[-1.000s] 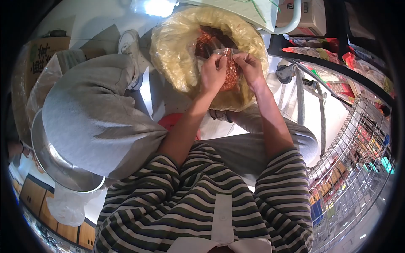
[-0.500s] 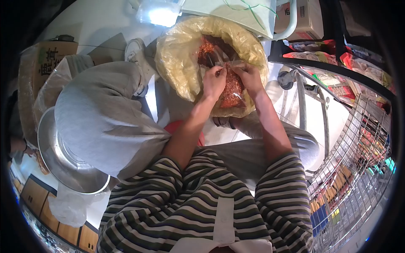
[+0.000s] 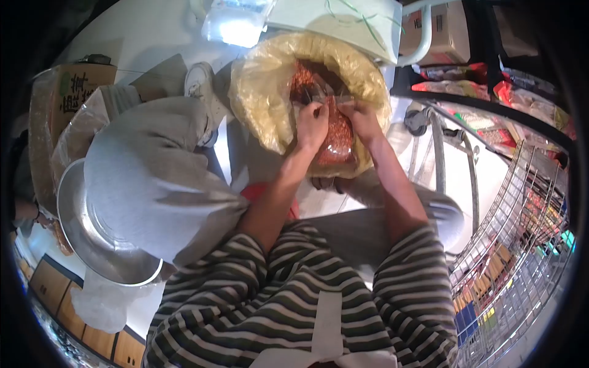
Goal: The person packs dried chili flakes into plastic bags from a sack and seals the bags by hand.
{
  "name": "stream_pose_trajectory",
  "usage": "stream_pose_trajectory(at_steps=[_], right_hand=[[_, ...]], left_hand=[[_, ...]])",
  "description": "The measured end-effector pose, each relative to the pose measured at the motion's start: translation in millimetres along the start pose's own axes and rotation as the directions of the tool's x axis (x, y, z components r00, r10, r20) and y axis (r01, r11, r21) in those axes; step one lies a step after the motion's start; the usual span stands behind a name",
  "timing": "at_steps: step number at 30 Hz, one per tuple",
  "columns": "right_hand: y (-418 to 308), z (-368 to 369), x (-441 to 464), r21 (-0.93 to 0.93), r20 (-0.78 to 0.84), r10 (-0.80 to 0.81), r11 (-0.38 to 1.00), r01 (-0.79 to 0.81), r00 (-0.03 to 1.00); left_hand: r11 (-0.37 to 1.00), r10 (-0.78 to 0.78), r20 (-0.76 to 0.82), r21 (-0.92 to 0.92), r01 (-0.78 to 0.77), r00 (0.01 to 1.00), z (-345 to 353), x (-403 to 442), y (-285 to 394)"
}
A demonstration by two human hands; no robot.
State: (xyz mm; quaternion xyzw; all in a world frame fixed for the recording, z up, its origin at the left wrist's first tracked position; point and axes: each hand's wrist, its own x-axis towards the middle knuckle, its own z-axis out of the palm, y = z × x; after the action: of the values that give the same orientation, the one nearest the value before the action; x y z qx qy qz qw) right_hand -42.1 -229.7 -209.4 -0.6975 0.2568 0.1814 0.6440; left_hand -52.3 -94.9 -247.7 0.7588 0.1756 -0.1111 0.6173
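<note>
A clear plastic bag of red chili flakes [image 3: 339, 133] hangs from both my hands over a container lined with yellow plastic [image 3: 261, 92]. My left hand [image 3: 311, 130] pinches the bag's top edge on the left, its fingers curled. On the right, the fingers of my right hand [image 3: 365, 124] are closed on the same top edge, a short gap from the left. More loose chili flakes [image 3: 301, 78] lie inside the yellow liner, behind the bag. Something thin and dark pokes up near my left fingertips; I cannot make out what it is.
A metal basin [image 3: 110, 245] stands left of my knee, below a cardboard box [image 3: 86, 76]. Beyond the liner is a white table or stool [image 3: 325, 21] with green ties and a clear packet [image 3: 236, 21]. A wire cart [image 3: 515, 227] and packaged goods [image 3: 460, 89] line the right side.
The view has shifted slightly. The filled bag hangs a little rounder at its bottom, and my two hands keep their hold on its top edge.
</note>
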Motion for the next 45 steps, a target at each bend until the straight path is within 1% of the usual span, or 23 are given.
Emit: stream_pose_trajectory(at_steps=[2,3,4,6,8,10,12,14,16,18,20,22,25,26,28,30,32,37,40,41,42,44,45], right_hand=[[3.4,-0.2,7.8,-0.103,-0.02,-0.019,0.995,0.017,1.0],[10.2,-2.9,14.6,-0.055,0.032,-0.047,0.997,0.049,0.998],[-7.1,2.1,4.0,-0.104,0.0,0.004,0.995,-0.004,1.0],[-5.7,-0.5,8.9,0.048,0.07,0.04,0.998,-0.043,0.997],[-11.5,-4.4,10.2,0.113,0.09,0.024,0.993,-0.034,0.996],[-16.0,-7.9,3.3,0.179,0.107,0.02,0.983,-0.039,0.994],[-26.9,-13.0,-2.3,0.303,0.11,-0.079,0.952,0.042,0.991],[-47.2,-15.2,-13.9,0.327,0.116,-0.094,0.944,0.052,0.989],[-61.2,-16.1,-24.6,0.35,0.065,-0.194,0.923,0.16,0.979],[-71.1,-6.1,-37.6,0.317,-0.001,-0.272,0.913,0.258,0.962],[-91.7,6.0,-58.8,0.228,-0.077,-0.407,0.882,0.413,0.91],[-111.3,11.4,-78.3,0.185,-0.123,-0.469,0.855,0.484,0.875],[-149.1,14.5,-113.1,0.077,-0.154,-0.646,0.746,0.661,0.747],[-160.4,14.2,-122.2,0.082,-0.165,-0.663,0.728,0.68,0.73],[-180.2,12.4,-138.8,0.148,-0.129,-0.767,0.612,0.777,0.628],[-196.1,9.6,-152.4,0.208,-0.085,-0.775,0.601,0.772,0.626],[-209.9,18.2,-164.1,0.241,-0.153,-0.817,0.515,0.823,0.556],[-236.7,25.7,-182.0,0.313,-0.14,-0.889,0.377,0.872,0.435],[-250.5,36.3,-188.9,0.355,-0.206,-0.914,0.263,0.897,0.349],[-251.1,36.6,-181.6,0.255,-0.195,-0.955,0.17,0.952,0.223],[-252.2,34.3,-180.9,0.208,-0.199,-0.952,0.19,0.96,0.232],[-259.8,27.2,-184.6,0.266,-0.225,-0.914,0.276,0.924,0.338],[-259.7,23.1,-175.8,0.234,-0.206,-0.925,0.271,0.934,0.32]], left_hand=[[0.996,0.066,-0.044,0.058,-0.063,0.997,3.3,-0.2,-11.9],[0.995,0.09,-0.045,0.035,-0.088,0.995,6.1,9.0,-16.2],[0.996,0.087,-0.036,0.02,-0.086,0.996,2.0,2.8,-17.0],[0.998,0.048,-0.04,0.039,-0.046,0.998,-1.4,5.5,-4.8],[0.978,0.069,-0.036,-0.196,-0.075,0.997,-7.8,-0.3,13.2],[0.977,0.064,0.005,-0.203,-0.061,0.998,-14.3,-0.8,27.1],[0.93,0.108,0.046,-0.357,-0.084,0.993,-18.7,-3.4,43.4],[0.893,0.061,0.12,-0.45,0.0,0.991,-23.6,-5.3,60.2],[0.808,0.22,0.014,-0.562,-0.174,0.975,-25.7,-4.8,73.9],[0.853,0.229,0.025,-0.488,-0.188,0.973,-32.8,-14.7,97.8],[0.825,0.371,-0.099,-0.422,-0.377,0.923,-36.4,-23.0,118.1],[0.791,0.448,-0.101,-0.418,-0.447,0.888,-47.1,-30.8,142.5],[0.709,0.631,-0.169,-0.271,-0.651,0.757,-63.9,-44.6,185.0],[0.691,0.652,-0.167,-0.269,-0.671,0.739,-69.4,-50.9,201.4],[0.745,0.479,-0.072,-0.494,-0.449,0.875,-81.5,-67.6,233.4],[0.722,0.553,-0.08,-0.45,-0.525,0.829,-92.7,-77.3,257.3],[0.527,0.772,-0.127,-0.422,-0.738,0.623,-101.1,-85.1,278.0],[0.44,0.862,-0.002,-0.494,-0.75,0.508,-135.6,-99.5,314.3],[0.402,0.881,-0.008,-0.518,-0.755,0.474,-135.6,-98.3,326.1],[0.384,0.899,-0.011,-0.458,-0.802,0.437,-134.1,-98.8,327.7],[0.351,0.926,-0.003,-0.362,-0.864,0.377,-134.4,-92.9,328.3],[0.438,0.88,0.06,-0.488,-0.756,0.471,-131.5,-85.2,331.0],[0.434,0.882,0.064,-0.496,-0.752,0.467,-127.1,-80.8,329.5]])
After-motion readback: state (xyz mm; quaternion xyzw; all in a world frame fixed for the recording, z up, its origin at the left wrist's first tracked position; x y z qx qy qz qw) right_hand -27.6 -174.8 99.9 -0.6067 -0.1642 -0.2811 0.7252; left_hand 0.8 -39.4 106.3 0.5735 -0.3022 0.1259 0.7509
